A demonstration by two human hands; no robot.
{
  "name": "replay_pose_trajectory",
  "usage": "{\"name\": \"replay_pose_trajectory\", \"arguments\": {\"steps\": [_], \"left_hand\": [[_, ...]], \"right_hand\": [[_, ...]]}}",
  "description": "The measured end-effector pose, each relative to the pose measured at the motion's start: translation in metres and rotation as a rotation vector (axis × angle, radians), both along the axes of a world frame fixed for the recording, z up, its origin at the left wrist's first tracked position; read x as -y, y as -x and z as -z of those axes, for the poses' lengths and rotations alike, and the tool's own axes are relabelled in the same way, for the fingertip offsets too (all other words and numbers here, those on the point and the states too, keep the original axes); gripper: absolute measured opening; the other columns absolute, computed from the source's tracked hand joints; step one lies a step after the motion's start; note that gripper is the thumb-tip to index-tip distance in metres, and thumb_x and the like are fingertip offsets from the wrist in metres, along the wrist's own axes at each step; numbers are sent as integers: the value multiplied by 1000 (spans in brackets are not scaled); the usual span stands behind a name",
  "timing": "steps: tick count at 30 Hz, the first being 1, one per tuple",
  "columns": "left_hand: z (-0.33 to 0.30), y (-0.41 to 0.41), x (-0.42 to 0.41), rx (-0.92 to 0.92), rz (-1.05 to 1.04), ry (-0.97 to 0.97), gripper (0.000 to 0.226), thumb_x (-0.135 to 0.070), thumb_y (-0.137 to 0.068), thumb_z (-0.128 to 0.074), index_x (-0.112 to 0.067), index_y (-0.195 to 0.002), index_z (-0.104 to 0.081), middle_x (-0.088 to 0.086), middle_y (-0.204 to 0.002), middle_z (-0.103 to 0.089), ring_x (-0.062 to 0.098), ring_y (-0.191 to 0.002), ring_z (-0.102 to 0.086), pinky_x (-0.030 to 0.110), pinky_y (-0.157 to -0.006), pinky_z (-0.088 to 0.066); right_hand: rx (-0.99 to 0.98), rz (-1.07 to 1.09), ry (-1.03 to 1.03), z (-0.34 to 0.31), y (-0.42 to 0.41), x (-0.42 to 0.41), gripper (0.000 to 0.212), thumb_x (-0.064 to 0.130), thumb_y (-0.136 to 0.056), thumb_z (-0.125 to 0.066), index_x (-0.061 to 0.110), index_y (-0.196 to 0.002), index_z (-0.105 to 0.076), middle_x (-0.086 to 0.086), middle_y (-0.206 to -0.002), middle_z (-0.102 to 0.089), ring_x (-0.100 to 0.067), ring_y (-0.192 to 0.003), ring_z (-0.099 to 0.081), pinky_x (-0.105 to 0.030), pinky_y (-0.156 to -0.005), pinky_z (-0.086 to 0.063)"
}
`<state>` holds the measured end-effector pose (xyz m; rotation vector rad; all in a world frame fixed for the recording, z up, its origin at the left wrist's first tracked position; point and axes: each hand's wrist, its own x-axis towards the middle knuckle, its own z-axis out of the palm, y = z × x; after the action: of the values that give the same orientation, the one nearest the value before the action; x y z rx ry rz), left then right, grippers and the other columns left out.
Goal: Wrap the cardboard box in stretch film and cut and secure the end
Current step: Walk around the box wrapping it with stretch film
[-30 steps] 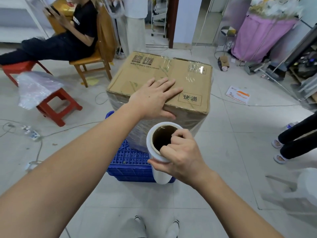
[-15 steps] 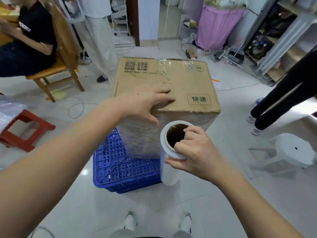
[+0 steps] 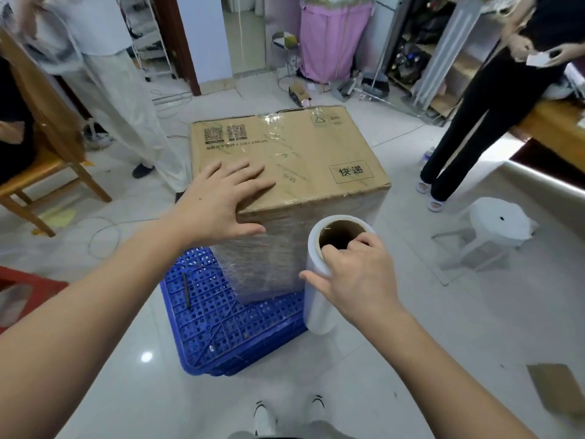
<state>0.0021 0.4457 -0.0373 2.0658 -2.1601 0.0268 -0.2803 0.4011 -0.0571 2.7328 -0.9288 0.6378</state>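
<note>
While our left hand lies flat with fingers spread on the top of the cardboard box, thumb hooked over the near upper edge, we find the box standing on a blue perforated crate at the centre of the floor. Its side faces already carry layers of stretch film; the top is bare cardboard. Our right hand grips the film roll, fingers curled into the open cardboard core and thumb pressed on the outer wall. We note the roll's long axis stands upright, parallel to the box's near vertical corner. The roll sits just beside the box's wrapped face, with the box lying at about eleven o'clock from the grip. Our right hand is the nearer one to that corner. We judge that the next pass must carry the roll round the corner at this same upright attitude. We cannot make out the film's free run.
</note>
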Motion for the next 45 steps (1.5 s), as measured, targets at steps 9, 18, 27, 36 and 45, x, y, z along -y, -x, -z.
{"name": "replay_pose_trajectory", "arguments": {"steps": [9, 18, 27, 36, 45], "left_hand": [[1, -2, 0, -6, 21, -10, 83, -79, -86, -47, -41, -158, -29, -6, -170, -20, 18, -158, -13, 52, -126, -7], [4, -3, -1, -3, 3, -6, 81, -78, -87, -49, -41, -157, -29, -8, -170, -19, 17, -158, -13, 55, -126, -10], [6, -3, 2, 5, -12, 6, 84, -84, -84, -40, -42, -157, -31, -10, -169, -20, 15, -157, -14, 55, -126, -12], [0, 0, -1, -10, -27, -23, 83, -81, -86, -45, -44, -158, -27, -12, -170, -15, 12, -158, -9, 52, -127, -6], [3, 0, 0, 44, -26, 9, 79, -79, -90, -41, -46, -158, -20, -11, -171, -13, 17, -158, -10, 52, -126, -8]], "right_hand": [[33, -233, -63, -5, -1, -17, 52, 44, -76, -76, 20, -58, -34, 3, -43, -42, -17, -55, -26, -34, -86, -48], [-173, -577, -115, -18, -9, -14, 35, 39, -75, -78, 17, -61, -56, 5, -51, -56, -18, -60, -44, -39, -104, -42], [-387, -684, -115, -25, 0, -22, 21, 29, -83, -74, 20, -87, -55, 8, -74, -58, -17, -76, -45, -40, -120, -21], [-460, -199, -250, -41, -7, -23, 31, 18, -78, -70, 20, -86, -41, 7, -69, -47, -21, -71, -50, -38, -107, -40], [-393, 354, -291, -38, -78, -32, 65, 81, -85, -40, 20, -70, -57, 5, -61, -58, -19, -67, -55, -31, -74, -34]]}}
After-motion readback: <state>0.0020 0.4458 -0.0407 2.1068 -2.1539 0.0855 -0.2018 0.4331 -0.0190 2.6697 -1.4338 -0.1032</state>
